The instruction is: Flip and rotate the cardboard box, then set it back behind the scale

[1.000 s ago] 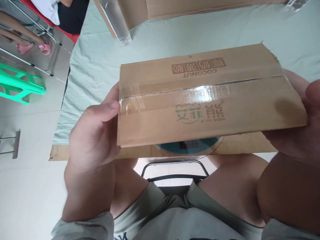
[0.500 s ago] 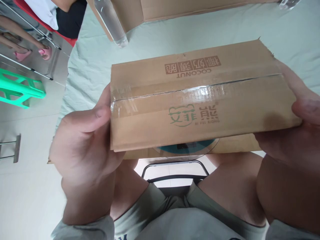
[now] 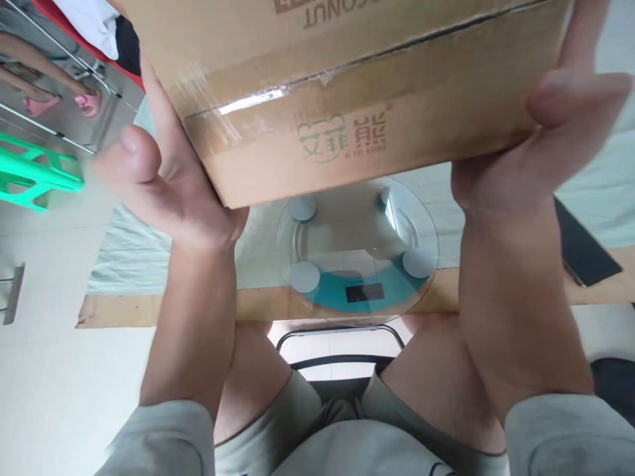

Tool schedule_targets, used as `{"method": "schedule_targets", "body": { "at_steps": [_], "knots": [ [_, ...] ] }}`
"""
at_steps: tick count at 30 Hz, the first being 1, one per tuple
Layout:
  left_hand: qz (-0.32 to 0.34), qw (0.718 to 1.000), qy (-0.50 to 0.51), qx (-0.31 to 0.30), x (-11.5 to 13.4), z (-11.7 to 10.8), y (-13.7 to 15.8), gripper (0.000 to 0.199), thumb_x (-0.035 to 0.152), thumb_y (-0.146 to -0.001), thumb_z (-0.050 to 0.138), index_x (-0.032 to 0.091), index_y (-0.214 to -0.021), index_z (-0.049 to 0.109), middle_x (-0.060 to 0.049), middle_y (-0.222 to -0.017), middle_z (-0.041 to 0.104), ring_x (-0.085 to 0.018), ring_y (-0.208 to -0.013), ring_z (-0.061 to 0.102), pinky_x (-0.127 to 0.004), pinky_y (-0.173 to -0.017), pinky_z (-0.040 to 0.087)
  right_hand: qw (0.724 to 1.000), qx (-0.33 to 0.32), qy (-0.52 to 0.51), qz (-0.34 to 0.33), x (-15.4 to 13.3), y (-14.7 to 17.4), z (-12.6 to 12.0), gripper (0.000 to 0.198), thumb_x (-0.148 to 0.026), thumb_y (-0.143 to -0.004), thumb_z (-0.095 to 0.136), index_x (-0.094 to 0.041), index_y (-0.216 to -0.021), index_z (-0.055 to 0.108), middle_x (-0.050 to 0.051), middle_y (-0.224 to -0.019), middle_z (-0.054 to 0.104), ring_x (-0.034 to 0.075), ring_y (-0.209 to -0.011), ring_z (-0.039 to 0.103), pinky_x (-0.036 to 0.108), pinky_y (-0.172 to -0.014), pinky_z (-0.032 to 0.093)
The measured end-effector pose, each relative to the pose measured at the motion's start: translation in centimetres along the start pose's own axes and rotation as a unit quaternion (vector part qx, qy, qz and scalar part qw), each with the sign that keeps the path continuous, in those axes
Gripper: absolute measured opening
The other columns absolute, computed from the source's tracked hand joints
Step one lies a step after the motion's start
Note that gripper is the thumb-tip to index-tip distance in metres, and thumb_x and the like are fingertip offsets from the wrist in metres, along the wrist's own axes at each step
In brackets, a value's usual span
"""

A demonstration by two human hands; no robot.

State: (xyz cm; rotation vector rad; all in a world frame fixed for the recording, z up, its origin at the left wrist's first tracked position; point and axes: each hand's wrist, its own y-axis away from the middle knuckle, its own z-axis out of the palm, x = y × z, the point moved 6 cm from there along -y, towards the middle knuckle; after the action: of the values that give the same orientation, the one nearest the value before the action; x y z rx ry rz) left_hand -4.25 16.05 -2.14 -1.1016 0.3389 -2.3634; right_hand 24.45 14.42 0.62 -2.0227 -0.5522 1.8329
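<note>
A taped brown cardboard box point(image 3: 436, 112) with green and brown print is held up between both hands, its upper part cut off by the view's top edge. My left hand point(image 3: 183, 185) supports its left side and lower corner, thumb sticking out to the side. At the other end, my right hand point(image 3: 540, 145) grips the right side and bottom edge, with the thumb along the near face. Below the box, a round glass weighing scale point(image 3: 347, 225) lies at the table's near edge, with a teal band and a small dark display.
A dark phone point(image 3: 585, 248) lies right of the scale on the pale green cloth point(image 3: 133, 248). Brown board point(image 3: 119, 311) lines the table's front edge. A green plastic stool point(image 3: 40, 172) stands on the floor at left; another person's legs point(image 3: 40, 53) show beyond it.
The box has moved up and away from my lap in both hands and now tilts more. The scale beneath it and the phone have come into view.
</note>
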Motion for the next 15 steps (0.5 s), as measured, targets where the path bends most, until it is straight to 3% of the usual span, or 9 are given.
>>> {"method": "schedule_targets", "body": {
  "at_steps": [2, 4, 7, 9, 11, 15],
  "knots": [
    [0.007, 0.999, -0.021, 0.025, -0.8, 0.1, 0.7, 0.097, 0.107, -0.096, 0.043, 0.034, -0.157, 0.061, 0.017, -0.193, 0.028, -0.034, -0.191, -0.002, -0.050, -0.161, 0.026, 0.992, 0.017, -0.020, -0.123, 1.1, -1.5, -0.3, 0.056, -0.050, -0.086, 0.046, -0.059, -0.131, 0.078, -0.025, -0.149, 0.068, 0.023, -0.182, 0.041, 0.043, -0.154, 0.028],
    [0.014, 0.998, -0.043, 0.046, -1.0, -0.5, 2.0, 0.095, 0.104, -0.093, 0.057, 0.038, -0.161, 0.060, 0.021, -0.192, 0.030, -0.032, -0.190, -0.010, -0.051, -0.162, 0.019, 0.987, -0.001, -0.057, -0.151, 3.2, -2.3, -0.3, 0.055, -0.049, -0.085, 0.049, -0.055, -0.131, 0.079, -0.023, -0.144, 0.072, 0.023, -0.171, 0.056, 0.042, -0.159, 0.022],
    [0.037, 0.996, -0.075, 0.036, -1.0, -1.2, 2.5, 0.089, 0.102, -0.093, 0.062, 0.038, -0.156, 0.066, 0.024, -0.187, 0.039, -0.028, -0.189, -0.016, -0.045, -0.162, 0.017, 0.983, -0.009, -0.105, -0.149, 6.0, -2.7, -0.4, 0.055, -0.049, -0.082, 0.056, -0.048, -0.133, 0.076, -0.019, -0.148, 0.072, 0.023, -0.168, 0.058, 0.043, -0.160, 0.028],
    [0.037, 0.994, -0.101, 0.016, -1.7, -1.5, 1.1, 0.086, 0.101, -0.092, 0.064, 0.038, -0.150, 0.070, 0.024, -0.181, 0.048, -0.024, -0.189, -0.013, -0.040, -0.161, 0.021, 0.977, -0.021, -0.137, -0.163, 6.9, -2.7, -0.4, 0.054, -0.049, -0.082, 0.058, -0.047, -0.134, 0.073, -0.020, -0.149, 0.072, 0.021, -0.171, 0.055, 0.044, -0.159, 0.031],
    [0.015, 0.992, -0.125, -0.021, -2.9, -1.5, -1.4, 0.086, 0.102, -0.084, 0.072, 0.037, -0.141, 0.074, 0.023, -0.171, 0.059, -0.022, -0.190, -0.002, -0.037, -0.159, 0.028, 0.974, -0.033, -0.152, -0.167, 7.6, -2.8, -0.4, 0.056, -0.051, -0.082, 0.061, -0.046, -0.138, 0.071, -0.020, -0.152, 0.071, 0.020, -0.173, 0.052, 0.044, -0.158, 0.032],
    [-0.060, 0.968, -0.132, -0.204, -5.1, -0.4, -5.4, 0.088, 0.084, -0.045, 0.105, 0.034, -0.112, 0.080, 0.016, -0.136, 0.080, -0.034, -0.184, 0.035, -0.041, -0.155, 0.040, 0.982, -0.015, -0.127, -0.140, 8.4, -3.1, -0.9, 0.063, -0.055, -0.080, 0.060, -0.042, -0.141, 0.071, -0.015, -0.153, 0.069, 0.021, -0.175, 0.049, 0.044, -0.158, 0.033]
  ]
}}
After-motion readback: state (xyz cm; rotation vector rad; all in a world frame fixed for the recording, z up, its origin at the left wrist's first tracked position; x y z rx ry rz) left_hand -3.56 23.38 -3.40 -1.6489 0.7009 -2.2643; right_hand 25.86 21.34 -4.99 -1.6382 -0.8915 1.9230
